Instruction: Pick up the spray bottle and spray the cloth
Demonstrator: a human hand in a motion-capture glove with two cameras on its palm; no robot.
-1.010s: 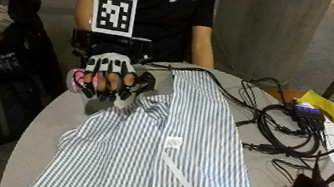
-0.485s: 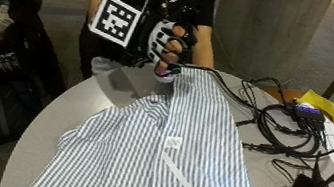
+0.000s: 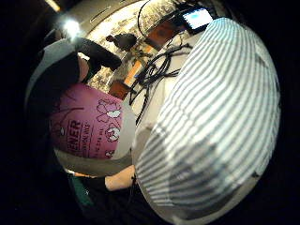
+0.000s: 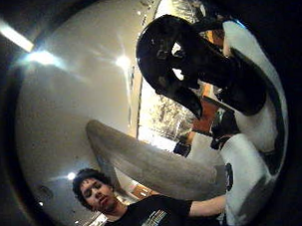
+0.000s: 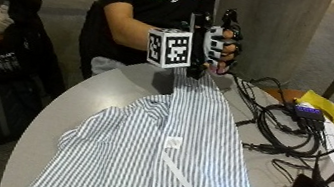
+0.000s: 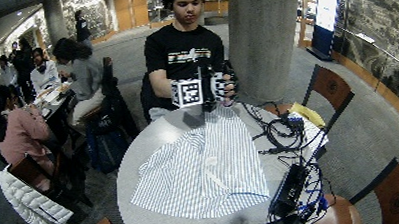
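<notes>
Lifted clear of the table since a second ago: gloved right hand (image 5: 219, 43) was low at the cloth's near-person edge, fingers down over something pink, and now sits raised above the far end of the striped cloth (image 5: 171, 150), in front of the person's torso. Fingers curled round the spray bottle (image 3: 86, 126); the outside view shows only a sliver of pink under the fingers, but the little-finger palm view has the pink labelled body close against the palm, and the thumb-side view shows the black trigger head (image 4: 189, 62). Pickup looks done; spraying not yet evident. Nozzle direction cannot be told. Cloth lies spread flat on the round table (image 5: 77, 104), unchanged in place. Cables (image 5: 283, 127) beside it as before. Bare hand not seen
</notes>
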